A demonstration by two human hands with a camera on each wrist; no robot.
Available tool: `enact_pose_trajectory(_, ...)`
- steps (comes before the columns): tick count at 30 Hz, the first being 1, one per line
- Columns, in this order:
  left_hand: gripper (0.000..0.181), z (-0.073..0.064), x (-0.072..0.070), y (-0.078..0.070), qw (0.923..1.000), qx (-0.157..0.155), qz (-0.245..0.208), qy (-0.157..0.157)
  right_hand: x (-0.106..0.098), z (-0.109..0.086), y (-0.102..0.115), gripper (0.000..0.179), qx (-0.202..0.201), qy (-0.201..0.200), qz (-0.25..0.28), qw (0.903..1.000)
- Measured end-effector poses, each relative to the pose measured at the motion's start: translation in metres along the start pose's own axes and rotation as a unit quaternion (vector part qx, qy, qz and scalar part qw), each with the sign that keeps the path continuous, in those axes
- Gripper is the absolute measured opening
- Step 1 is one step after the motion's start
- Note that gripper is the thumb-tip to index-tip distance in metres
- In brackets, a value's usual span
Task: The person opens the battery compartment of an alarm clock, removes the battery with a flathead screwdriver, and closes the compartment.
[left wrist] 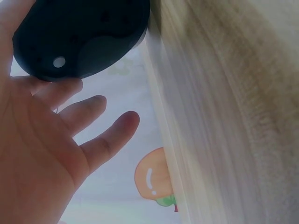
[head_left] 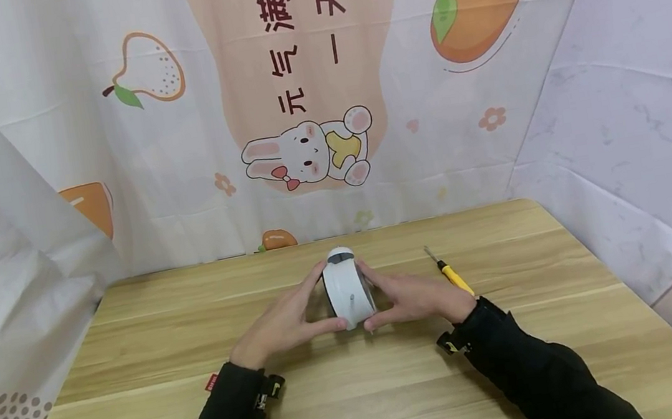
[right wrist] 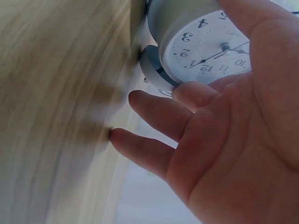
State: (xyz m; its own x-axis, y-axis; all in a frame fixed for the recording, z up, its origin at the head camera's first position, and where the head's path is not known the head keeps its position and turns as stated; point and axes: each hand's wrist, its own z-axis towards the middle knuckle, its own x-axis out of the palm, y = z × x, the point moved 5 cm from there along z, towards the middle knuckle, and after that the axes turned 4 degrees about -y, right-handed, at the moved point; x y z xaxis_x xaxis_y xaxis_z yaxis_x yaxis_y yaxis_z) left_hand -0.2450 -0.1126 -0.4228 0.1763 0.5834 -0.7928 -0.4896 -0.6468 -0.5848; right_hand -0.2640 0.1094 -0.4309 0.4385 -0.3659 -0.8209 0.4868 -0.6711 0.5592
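Note:
A white alarm clock (head_left: 347,293) is held on its side edge between both hands, over the middle of the table. My left hand (head_left: 282,326) grips it from the left with thumb and forefinger; in the left wrist view its dark back (left wrist: 93,37) faces that palm, the other fingers spread loosely. From the right, my right hand (head_left: 410,295) holds it by thumb and fingers. The right wrist view shows the numbered dial (right wrist: 210,51), its hands and a rounded grey-and-white bell (right wrist: 156,67). Fingers hide part of the dial.
A screwdriver (head_left: 453,277) with a yellow and black handle lies to the right of the clock on the wooden table (head_left: 366,408). A small red tag (head_left: 211,381) shows beside the left sleeve. Printed cloth (head_left: 171,154) hangs behind the table's far edge.

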Motion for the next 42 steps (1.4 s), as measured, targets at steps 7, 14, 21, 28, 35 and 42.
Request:
enact_pose_trajectory(7,0.11,0.0,-0.001,-0.002,1.0,0.004,-0.005,-0.002,0.003,0.001,-0.003,0.118,0.012,0.003,0.001,0.9999)
enact_pose_trajectory(14,0.109,0.0,0.0,-0.003,0.9999,0.004,-0.01,-0.001,0.003,0.0,-0.003,0.117,0.019,0.008,0.005,0.9998)
enact_pose_trajectory(21,0.11,0.001,0.001,-0.004,1.0,-0.001,-0.007,0.001,0.004,0.0,-0.003,0.117,0.011,0.008,0.009,0.9999)
enact_pose_trajectory(28,0.108,0.001,0.002,-0.01,0.9991,0.04,-0.006,0.005,0.015,0.003,-0.003,0.085,-0.038,0.053,0.012,0.9978)
enact_pose_trajectory(35,0.107,0.002,0.004,-0.011,0.9986,0.051,-0.008,0.01,0.018,0.003,-0.006,0.079,-0.023,0.069,-0.029,0.997)
enact_pose_trajectory(42,0.107,0.001,0.005,-0.01,0.9987,0.051,-0.004,0.009,0.016,0.003,-0.004,0.077,-0.033,0.059,-0.014,0.9976)
